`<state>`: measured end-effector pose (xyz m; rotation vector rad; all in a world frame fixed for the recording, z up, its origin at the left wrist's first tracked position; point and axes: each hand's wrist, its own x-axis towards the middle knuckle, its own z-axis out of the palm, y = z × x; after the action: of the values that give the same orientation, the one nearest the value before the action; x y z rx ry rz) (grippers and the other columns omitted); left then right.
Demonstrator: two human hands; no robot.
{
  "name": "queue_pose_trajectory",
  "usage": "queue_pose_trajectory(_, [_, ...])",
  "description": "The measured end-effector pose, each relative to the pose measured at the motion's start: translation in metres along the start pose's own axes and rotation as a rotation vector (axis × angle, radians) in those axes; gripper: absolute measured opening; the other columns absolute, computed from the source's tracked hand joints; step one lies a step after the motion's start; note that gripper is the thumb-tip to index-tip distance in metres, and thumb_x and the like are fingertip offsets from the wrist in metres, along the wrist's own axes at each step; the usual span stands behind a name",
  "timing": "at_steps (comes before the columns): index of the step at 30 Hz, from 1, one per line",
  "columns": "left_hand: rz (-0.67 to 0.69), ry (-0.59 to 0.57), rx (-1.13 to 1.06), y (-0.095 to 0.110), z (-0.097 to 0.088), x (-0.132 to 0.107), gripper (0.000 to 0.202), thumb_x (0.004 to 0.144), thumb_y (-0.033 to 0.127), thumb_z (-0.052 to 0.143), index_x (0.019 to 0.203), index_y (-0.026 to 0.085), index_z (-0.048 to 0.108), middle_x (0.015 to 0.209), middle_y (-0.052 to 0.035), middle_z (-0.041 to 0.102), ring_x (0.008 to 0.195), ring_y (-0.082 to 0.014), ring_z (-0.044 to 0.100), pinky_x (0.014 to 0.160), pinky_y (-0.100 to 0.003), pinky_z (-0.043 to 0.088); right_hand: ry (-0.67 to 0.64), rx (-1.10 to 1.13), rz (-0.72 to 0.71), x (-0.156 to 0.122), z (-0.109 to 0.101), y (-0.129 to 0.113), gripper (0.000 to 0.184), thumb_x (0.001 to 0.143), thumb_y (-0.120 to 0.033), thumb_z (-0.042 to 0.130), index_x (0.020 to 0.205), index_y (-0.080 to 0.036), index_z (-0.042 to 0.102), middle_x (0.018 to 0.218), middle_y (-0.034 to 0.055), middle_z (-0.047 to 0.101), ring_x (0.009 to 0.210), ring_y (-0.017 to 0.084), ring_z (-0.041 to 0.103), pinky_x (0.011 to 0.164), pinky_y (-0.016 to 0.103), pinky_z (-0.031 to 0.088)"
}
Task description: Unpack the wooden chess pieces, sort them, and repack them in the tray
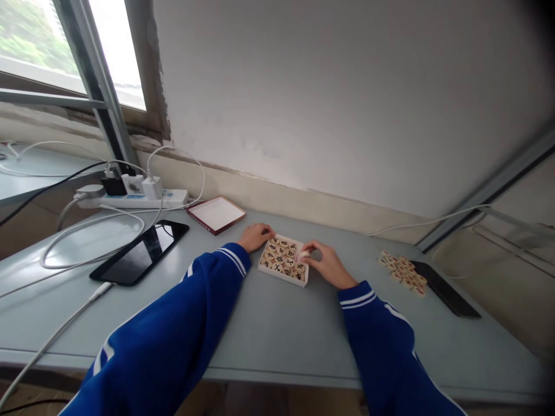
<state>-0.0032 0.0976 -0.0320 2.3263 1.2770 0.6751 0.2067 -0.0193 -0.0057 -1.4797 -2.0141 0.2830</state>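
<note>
A shallow white box [282, 279] of round Chinese chess pieces [280, 258], their black characters facing up, lies on the desk in front of me. My left hand [255, 237] is at the box's far left corner, its bent fingers gripping the rim. At the right edge, my right hand [326, 261] pinches a pale round Chinese chess piece [305, 254] between thumb and fingers, just over the box. Off to the right lies a heap of loose pieces [403, 271] with reddish marks.
A box lid [217, 214] lies inside up near the wall. On the left are a black tablet [141, 252] with a charging cable and a power strip [169, 198] with several plugs. A dark phone-like slab [446, 290] rests beside the loose pieces.
</note>
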Motion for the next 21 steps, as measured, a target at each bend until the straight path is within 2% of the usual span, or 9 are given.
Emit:
queue_pose_trajectory(4, [0.011, 0.013, -0.003, -0.003, 0.002, 0.0, 0.031, 0.079, 0.042, 0.042, 0.088, 0.021, 0.063, 0.096, -0.0035, 0.063, 0.087, -0.0195, 0.054, 0.078, -0.03, 0.037, 0.221, 0.055, 0.163, 0.001, -0.013, 0.031, 0.032, 0.074, -0.043, 0.051, 0.095, -0.019, 0.055, 0.091, 0.0044, 0.062, 0.076, 0.016, 0.054, 0.072, 0.029, 0.041])
queue_pose_trajectory(5, [0.015, 0.016, -0.003, -0.003, 0.002, 0.0, 0.031, 0.079, 0.042, 0.042, 0.087, 0.02, 0.063, 0.095, -0.0036, 0.063, 0.087, -0.0196, 0.054, 0.078, -0.03, 0.037, 0.216, 0.031, 0.197, -0.001, -0.017, 0.041, 0.032, 0.074, -0.044, 0.05, 0.093, -0.019, 0.056, 0.09, 0.0045, 0.062, 0.075, 0.016, 0.054, 0.071, 0.03, 0.041])
queue_pose_trajectory(9, [0.003, 0.013, -0.01, -0.001, 0.002, -0.001, 0.03, 0.079, 0.04, 0.043, 0.087, 0.019, 0.064, 0.092, -0.004, 0.063, 0.085, -0.0191, 0.055, 0.076, -0.029, 0.038, 0.021, -0.158, 0.272, -0.015, -0.032, 0.079, 0.03, 0.074, -0.046, 0.048, 0.083, -0.022, 0.064, 0.086, 0.0047, 0.063, 0.076, 0.019, 0.053, 0.07, 0.034, 0.042])
queue_pose_trajectory(11, [-0.007, 0.012, -0.017, 0.0, 0.001, -0.002, 0.029, 0.079, 0.039, 0.044, 0.087, 0.019, 0.064, 0.091, -0.0039, 0.063, 0.083, -0.0186, 0.055, 0.075, -0.028, 0.039, 0.084, -0.336, 0.333, -0.021, -0.036, 0.088, 0.031, 0.073, -0.047, 0.048, 0.082, -0.024, 0.066, 0.092, 0.0068, 0.061, 0.085, 0.024, 0.052, 0.073, 0.04, 0.041])
queue_pose_trajectory(14, [-0.006, 0.019, -0.012, 0.0, 0.001, -0.003, 0.029, 0.079, 0.038, 0.043, 0.088, 0.018, 0.063, 0.091, -0.004, 0.063, 0.084, -0.0182, 0.055, 0.075, -0.028, 0.039, 0.24, -0.498, 0.352, -0.024, -0.033, 0.086, 0.03, 0.075, -0.043, 0.046, 0.095, -0.026, 0.063, 0.11, 0.0083, 0.054, 0.103, 0.029, 0.045, 0.08, 0.049, 0.037])
queue_pose_trajectory(16, [0.002, 0.023, -0.008, -0.001, 0.001, -0.003, 0.029, 0.079, 0.038, 0.043, 0.088, 0.019, 0.063, 0.092, -0.004, 0.063, 0.083, -0.0179, 0.055, 0.075, -0.027, 0.039, 0.191, -0.463, 0.249, -0.019, -0.024, 0.08, 0.034, 0.079, -0.037, 0.041, 0.108, -0.027, 0.055, 0.122, 0.0076, 0.047, 0.113, 0.028, 0.039, 0.087, 0.05, 0.034])
queue_pose_trajectory(18, [0.011, 0.028, -0.012, -0.002, 0.001, -0.003, 0.029, 0.079, 0.038, 0.042, 0.087, 0.019, 0.063, 0.093, -0.0038, 0.063, 0.083, -0.0177, 0.055, 0.075, -0.027, 0.039, 0.044, -0.406, 0.15, -0.013, -0.01, 0.075, 0.039, 0.083, -0.034, 0.033, 0.12, -0.027, 0.045, 0.131, 0.0066, 0.04, 0.122, 0.025, 0.032, 0.093, 0.051, 0.029])
queue_pose_trajectory(21, [0.018, 0.031, -0.025, -0.002, 0.002, -0.002, 0.029, 0.079, 0.038, 0.043, 0.085, 0.019, 0.063, 0.094, -0.0038, 0.063, 0.084, -0.018, 0.055, 0.076, -0.028, 0.039, -0.133, -0.382, 0.147, -0.008, 0.002, 0.082, 0.046, 0.086, -0.032, 0.022, 0.129, -0.023, 0.033, 0.135, 0.0079, 0.036, 0.127, 0.023, 0.024, 0.099, 0.055, 0.019])
